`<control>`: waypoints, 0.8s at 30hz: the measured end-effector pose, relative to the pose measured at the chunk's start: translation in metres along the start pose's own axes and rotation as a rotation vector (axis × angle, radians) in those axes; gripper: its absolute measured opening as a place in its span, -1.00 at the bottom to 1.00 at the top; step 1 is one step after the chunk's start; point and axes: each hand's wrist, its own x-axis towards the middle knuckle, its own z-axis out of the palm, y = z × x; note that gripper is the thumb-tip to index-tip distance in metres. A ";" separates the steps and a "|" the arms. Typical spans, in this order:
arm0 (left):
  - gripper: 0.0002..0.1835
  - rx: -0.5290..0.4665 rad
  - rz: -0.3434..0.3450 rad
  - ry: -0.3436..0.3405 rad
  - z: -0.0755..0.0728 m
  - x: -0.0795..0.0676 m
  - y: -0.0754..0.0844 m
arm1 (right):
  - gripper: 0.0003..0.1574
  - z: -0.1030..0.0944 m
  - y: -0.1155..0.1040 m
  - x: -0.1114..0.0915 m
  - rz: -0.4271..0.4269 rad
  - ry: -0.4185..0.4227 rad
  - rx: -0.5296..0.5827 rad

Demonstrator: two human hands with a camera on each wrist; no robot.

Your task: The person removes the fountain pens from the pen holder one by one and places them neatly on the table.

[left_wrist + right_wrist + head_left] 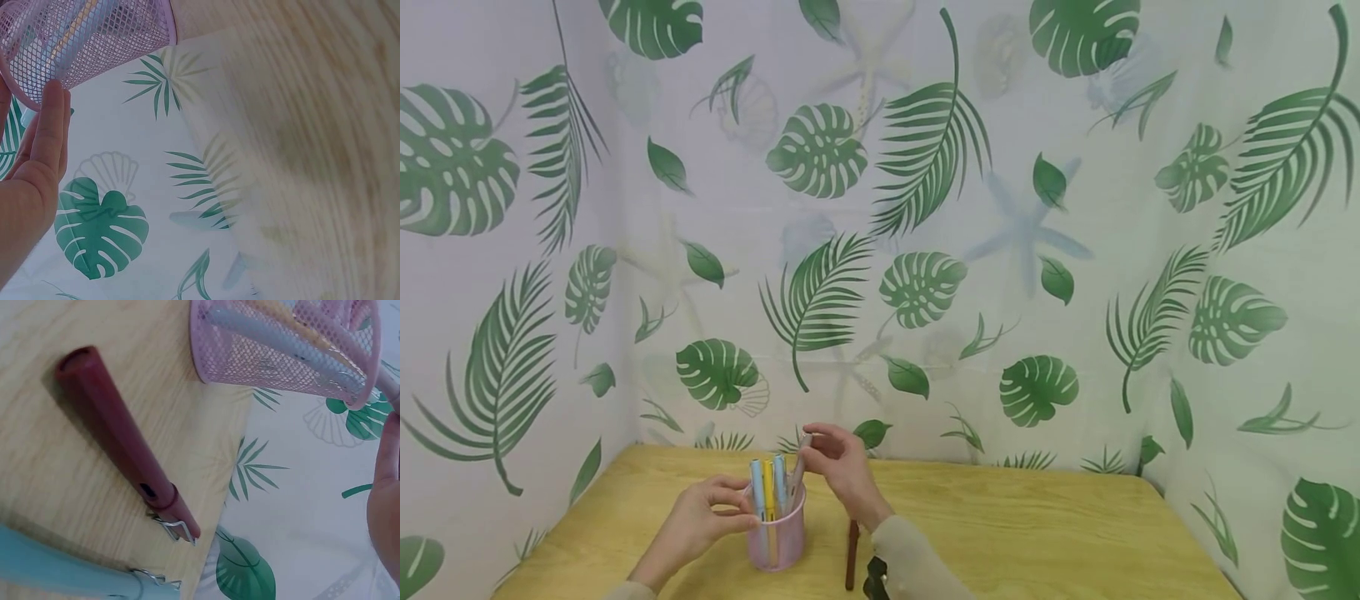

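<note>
A pink mesh pen cup (787, 546) stands on the table with several pens in it, among them a light blue pen (757, 483) and a yellow pen (768, 487). My left hand (700, 518) holds the cup by its left side, thumb near the front of the rim; in the left wrist view its fingers (49, 128) lie along the mesh. Above the rim, my right hand (844, 473) pinches the upper end of a greyish-pink pen (798, 473), whose lower part is inside the cup. The right wrist view shows this pen (389, 384) at the fingertips.
On the table (1015, 533), right of the cup, lies a dark red pen (852, 557) with a wire clip. Close to it in the right wrist view is a light blue pen (69, 562). A leaf-patterned curtain (925, 333) hangs behind the table and along its sides.
</note>
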 end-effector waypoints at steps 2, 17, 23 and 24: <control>-0.79 0.009 0.003 0.000 0.000 -0.001 0.000 | -0.59 -0.002 -0.004 0.001 -0.013 0.015 0.010; -0.79 -0.008 0.027 0.006 0.001 0.000 -0.001 | -0.58 -0.029 -0.027 0.016 -0.074 0.127 0.107; -0.79 -0.013 0.026 0.009 0.002 0.000 -0.002 | -0.57 -0.049 -0.029 0.011 0.000 0.030 0.029; -0.79 -0.014 0.028 0.011 0.001 0.000 -0.002 | -0.57 -0.053 -0.028 0.010 0.007 0.016 0.021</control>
